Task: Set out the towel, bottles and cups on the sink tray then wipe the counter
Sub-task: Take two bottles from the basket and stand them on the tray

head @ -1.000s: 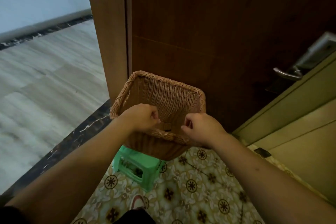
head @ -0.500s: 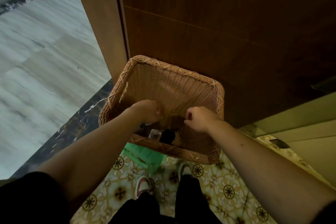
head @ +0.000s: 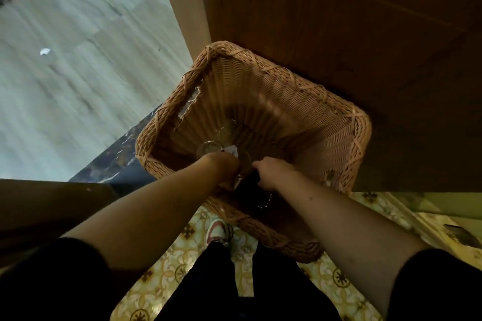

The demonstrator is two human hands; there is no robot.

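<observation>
A square wicker basket (head: 260, 66) stands against a brown wooden door, seen from above. Both my hands reach down into it. My left hand (head: 224, 167) is curled around a clear glass cup (head: 208, 147), with a white scrap (head: 231, 150) beside it. My right hand (head: 271, 172) is closed on the top of a dark bottle (head: 254, 194) that lies near the basket's front wall. Their fingers are mostly hidden. No towel, sink tray or counter is in view.
The wooden door (head: 352, 34) rises right behind the basket. A pale stone floor (head: 78, 73) lies to the left past a dark threshold strip (head: 114, 164). Patterned yellow floor tiles (head: 182, 263), my dark trouser legs and a shoe (head: 216, 229) are below.
My view has tilted further down over the basket. Both hands have left the basket's near rim and gone deeper inside, closing on things at the bottom.
</observation>
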